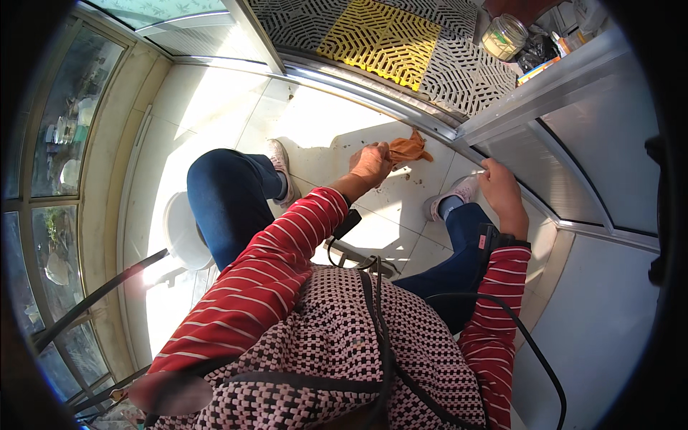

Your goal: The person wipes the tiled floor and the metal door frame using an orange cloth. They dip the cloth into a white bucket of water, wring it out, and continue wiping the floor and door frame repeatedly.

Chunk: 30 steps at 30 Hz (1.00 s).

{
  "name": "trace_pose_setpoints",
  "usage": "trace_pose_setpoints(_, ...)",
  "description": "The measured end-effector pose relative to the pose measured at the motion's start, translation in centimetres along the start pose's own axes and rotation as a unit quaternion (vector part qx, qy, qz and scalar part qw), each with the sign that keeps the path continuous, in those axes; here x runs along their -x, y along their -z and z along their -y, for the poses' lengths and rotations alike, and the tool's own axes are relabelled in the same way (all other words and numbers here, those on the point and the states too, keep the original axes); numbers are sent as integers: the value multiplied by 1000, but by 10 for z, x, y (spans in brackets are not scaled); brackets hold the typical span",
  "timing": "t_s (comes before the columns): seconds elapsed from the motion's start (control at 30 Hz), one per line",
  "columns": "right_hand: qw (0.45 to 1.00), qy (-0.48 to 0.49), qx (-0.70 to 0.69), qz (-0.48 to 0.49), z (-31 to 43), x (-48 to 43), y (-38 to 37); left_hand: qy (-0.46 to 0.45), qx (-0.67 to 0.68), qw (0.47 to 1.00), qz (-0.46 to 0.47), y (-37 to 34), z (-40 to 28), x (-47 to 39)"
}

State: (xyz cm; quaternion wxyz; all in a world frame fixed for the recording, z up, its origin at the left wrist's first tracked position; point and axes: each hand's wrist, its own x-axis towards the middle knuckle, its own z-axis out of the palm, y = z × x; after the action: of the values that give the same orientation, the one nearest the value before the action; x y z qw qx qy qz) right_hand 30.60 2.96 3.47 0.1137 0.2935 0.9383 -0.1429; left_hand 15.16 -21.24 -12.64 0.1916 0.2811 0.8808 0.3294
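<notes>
An orange cloth (410, 149) hangs bunched from the fingers of my left hand (371, 163), just above the white tiled floor (371, 207). Dark crumbs of dirt are scattered on the tiles around it. My right hand (503, 193) is at the lower aluminium rail (529, 196) of a glazed partition on the right. Its fingers are bent and mostly hidden, so I cannot tell whether they grip the rail. Between the hands, the metal sill track (371, 102) of the doorway runs beyond the cloth.
Beyond the sill lie grey and yellow slotted floor mats (379, 43). A glass jar (504, 37) stands there beside a black plastic bag (537, 52). A round white bucket or stool (185, 231) is beside my left leg. Windows (75, 118) line the left. Dark cables (529, 333) cross near my body.
</notes>
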Motion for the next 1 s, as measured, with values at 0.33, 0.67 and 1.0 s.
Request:
trace_pose_setpoints(0.33,824,419,-234,-301,136,177,157,24,-41,991,126,52,26,51)
trace_pose_setpoints(0.67,695,535,-36,-479,168,250,198,74,-73,981,161,70,57,74)
trace_pose_setpoints(1.0,697,516,-5,-498,153,270,191,86,-66,983,148,67,67,77)
